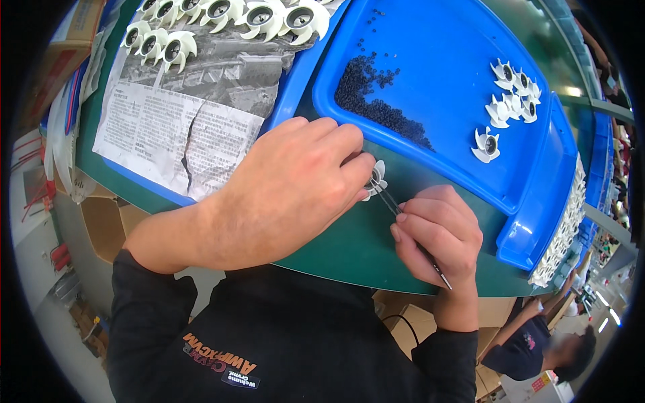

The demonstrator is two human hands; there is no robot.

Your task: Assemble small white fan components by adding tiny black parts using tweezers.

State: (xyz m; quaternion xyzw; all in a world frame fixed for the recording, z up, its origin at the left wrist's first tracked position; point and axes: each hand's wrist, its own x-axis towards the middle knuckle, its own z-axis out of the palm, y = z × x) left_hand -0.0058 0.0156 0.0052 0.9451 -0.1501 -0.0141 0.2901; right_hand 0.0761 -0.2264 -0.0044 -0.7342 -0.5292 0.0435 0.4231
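My left hand (302, 181) is closed, back upward, with its fingertips on a small white fan wheel (380, 173) over the green table. Most of that wheel is hidden behind the fingers. From the right, my right hand (440, 232) pinches a pair of thin metal tweezers (384, 195), whose tips reach the wheel's dark centre. Whether the tips carry a ring cannot be made out. Just beyond both hands lies a blue tray (437, 54) with a heap of small black rings (369, 91) and several white fan wheels (485, 144) on its right side.
At the left, printed newspaper (154, 124) lines another blue tray, with rows of white fan wheels (176, 50) on it. Many white pieces (564, 232) lie at the table's far right edge, beside a blue bin (534, 235). Another person (537, 346) is at the lower right.
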